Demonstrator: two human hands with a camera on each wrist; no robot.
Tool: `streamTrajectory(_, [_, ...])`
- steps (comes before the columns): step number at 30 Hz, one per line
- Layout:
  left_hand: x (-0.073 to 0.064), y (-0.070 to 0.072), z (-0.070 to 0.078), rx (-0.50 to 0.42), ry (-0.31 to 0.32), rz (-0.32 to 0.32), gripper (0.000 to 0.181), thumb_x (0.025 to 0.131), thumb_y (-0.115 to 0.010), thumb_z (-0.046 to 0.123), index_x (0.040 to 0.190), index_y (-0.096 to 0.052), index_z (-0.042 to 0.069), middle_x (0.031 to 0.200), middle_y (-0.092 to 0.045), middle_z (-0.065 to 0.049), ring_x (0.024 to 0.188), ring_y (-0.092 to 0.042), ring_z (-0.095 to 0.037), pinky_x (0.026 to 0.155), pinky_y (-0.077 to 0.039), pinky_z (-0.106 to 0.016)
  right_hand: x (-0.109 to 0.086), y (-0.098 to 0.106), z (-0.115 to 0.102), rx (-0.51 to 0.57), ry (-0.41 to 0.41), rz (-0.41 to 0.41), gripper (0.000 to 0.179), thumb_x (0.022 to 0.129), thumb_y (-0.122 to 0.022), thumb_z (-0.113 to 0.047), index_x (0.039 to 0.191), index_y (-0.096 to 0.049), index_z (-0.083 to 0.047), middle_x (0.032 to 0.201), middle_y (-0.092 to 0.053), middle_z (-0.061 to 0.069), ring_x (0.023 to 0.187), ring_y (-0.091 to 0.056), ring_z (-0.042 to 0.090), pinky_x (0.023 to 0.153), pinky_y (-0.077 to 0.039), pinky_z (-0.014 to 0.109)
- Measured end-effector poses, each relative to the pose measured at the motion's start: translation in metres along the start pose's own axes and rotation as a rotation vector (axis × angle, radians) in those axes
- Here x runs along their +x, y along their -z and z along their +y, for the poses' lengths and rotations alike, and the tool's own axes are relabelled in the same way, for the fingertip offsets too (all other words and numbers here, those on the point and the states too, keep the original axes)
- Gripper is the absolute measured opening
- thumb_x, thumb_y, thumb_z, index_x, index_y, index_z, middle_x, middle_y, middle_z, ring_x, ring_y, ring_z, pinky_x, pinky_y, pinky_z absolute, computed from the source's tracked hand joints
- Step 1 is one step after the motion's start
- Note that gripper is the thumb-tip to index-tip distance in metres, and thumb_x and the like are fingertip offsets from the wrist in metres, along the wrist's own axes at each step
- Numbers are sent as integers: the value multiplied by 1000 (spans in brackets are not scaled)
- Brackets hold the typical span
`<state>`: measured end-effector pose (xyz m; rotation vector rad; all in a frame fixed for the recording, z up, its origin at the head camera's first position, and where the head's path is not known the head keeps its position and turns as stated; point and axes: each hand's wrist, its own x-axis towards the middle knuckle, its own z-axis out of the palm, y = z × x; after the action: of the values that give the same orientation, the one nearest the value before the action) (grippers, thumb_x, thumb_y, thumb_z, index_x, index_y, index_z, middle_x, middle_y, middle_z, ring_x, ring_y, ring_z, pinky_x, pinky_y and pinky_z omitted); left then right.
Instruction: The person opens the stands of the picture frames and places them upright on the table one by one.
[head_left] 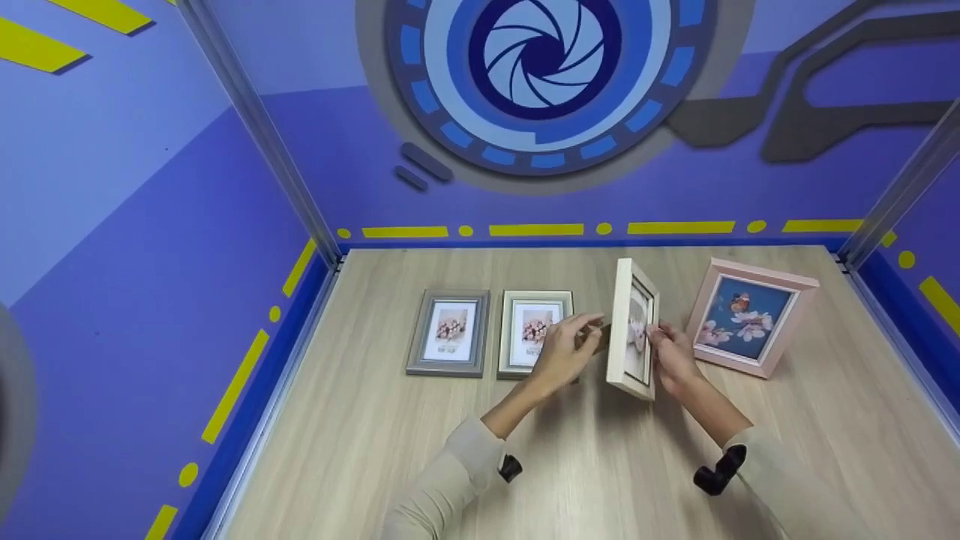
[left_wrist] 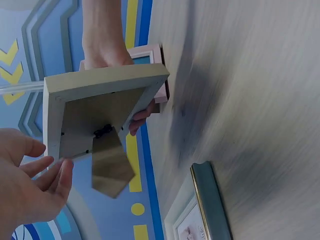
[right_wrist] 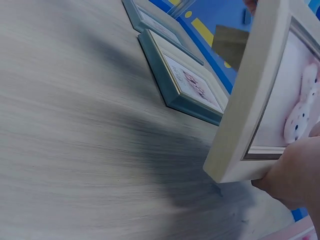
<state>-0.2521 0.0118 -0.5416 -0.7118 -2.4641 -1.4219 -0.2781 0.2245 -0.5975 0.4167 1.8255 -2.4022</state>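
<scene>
A cream picture frame (head_left: 621,322) stands on edge at the middle of the wooden table (head_left: 600,465). My right hand (head_left: 675,360) grips its front side, fingers curled round the edge (left_wrist: 142,115). The back of the frame (left_wrist: 107,82) shows a brown stand flap (left_wrist: 110,170) swung out. My left hand (head_left: 566,349) is behind the frame with relaxed, straight fingers (left_wrist: 52,172) close to the flap and lower edge, holding nothing. In the right wrist view the cream frame (right_wrist: 255,90) tilts above the table, with my right hand (right_wrist: 295,170) under its glass.
Two grey frames (head_left: 448,332) (head_left: 534,330) lie flat to the left; the nearer one (right_wrist: 187,80) is close beside the held frame. A pink frame (head_left: 750,315) with a butterfly picture stands at the right. Blue walls and metal posts (head_left: 262,127) enclose the table.
</scene>
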Motion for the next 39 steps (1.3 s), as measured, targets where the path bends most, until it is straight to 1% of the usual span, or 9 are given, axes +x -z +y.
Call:
streamTrajectory(5, [7, -3, -2, -69, 77, -34, 29, 94, -67, 9, 122, -71, -1, 98, -77, -11, 79, -65, -1, 76, -55, -13, 0, -1, 2, -54, 23, 97, 48, 106, -47, -9, 147, -32, 11, 99, -54, -13, 89, -52, -6, 84, -45, 9])
streamTrajectory(9, [10, -6, -4, -45, 138, -39, 34, 89, -75, 12, 120, -71, -2, 93, -77, -10, 71, -57, 5, 73, -57, -16, -1, -1, 1, -92, 9, 166, 56, 105, -51, -11, 151, -28, 12, 118, -53, 2, 94, -52, -1, 83, -45, 9])
streamTrajectory(16, [13, -10, -11, -7, 189, 25, 35, 85, -78, 9, 118, -72, -2, 90, -76, -9, 72, -63, -3, 98, -52, -33, -3, -4, -6, -228, 30, 233, 57, 105, -50, -12, 155, -30, 6, 152, -38, 23, 124, -44, 21, 93, -42, 16])
streamTrajectory(22, [16, -12, -15, 30, 158, 80, 32, 84, -75, 2, 116, -74, -4, 88, -78, -13, 75, -72, -18, 68, -55, -14, -6, -4, -12, -283, 61, 236, 57, 102, -50, -4, 156, -31, 3, 154, -38, 24, 121, -47, 19, 99, -46, 25])
streamTrajectory(26, [17, -14, -15, 66, 206, 110, 33, 85, -77, 5, 117, -76, 2, 87, -79, -10, 74, -72, -15, 66, -52, -13, -9, -3, -15, -340, 79, 225, 61, 101, -49, -3, 159, -29, 0, 151, -44, 26, 121, -49, 20, 88, -46, 16])
streamTrajectory(29, [17, -16, -16, 94, 235, 147, 33, 85, -78, 7, 118, -77, 8, 89, -80, -7, 73, -71, -11, 65, -52, -15, -12, -1, -16, -356, 82, 223, 65, 100, -48, -4, 161, -26, -6, 150, -46, 24, 101, -55, 12, 66, -43, 11])
streamTrajectory(32, [19, -17, -17, 134, 252, 185, 32, 84, -79, 8, 116, -78, 11, 89, -80, -5, 73, -71, -10, 64, -53, -18, -13, -1, -18, -348, 100, 229, 66, 99, -48, -4, 162, -27, -11, 150, -46, 18, 88, -52, 4, 56, -41, 13])
streamTrajectory(35, [20, -20, -18, 177, 274, 211, 32, 84, -79, 9, 117, -78, 12, 88, -80, -4, 73, -72, -13, 63, -53, -21, -13, -2, -19, -355, 137, 239, 66, 99, -47, -2, 162, -28, -11, 153, -44, 17, 102, -52, 8, 63, -43, 10])
streamTrajectory(39, [24, -24, -20, 257, 324, 242, 35, 86, -77, 10, 120, -77, 17, 90, -80, -4, 73, -70, -19, 58, -51, -27, -13, -7, -22, -386, 191, 256, 66, 97, -48, 1, 161, -30, -9, 156, -40, 19, 127, -49, 26, 83, -43, 12])
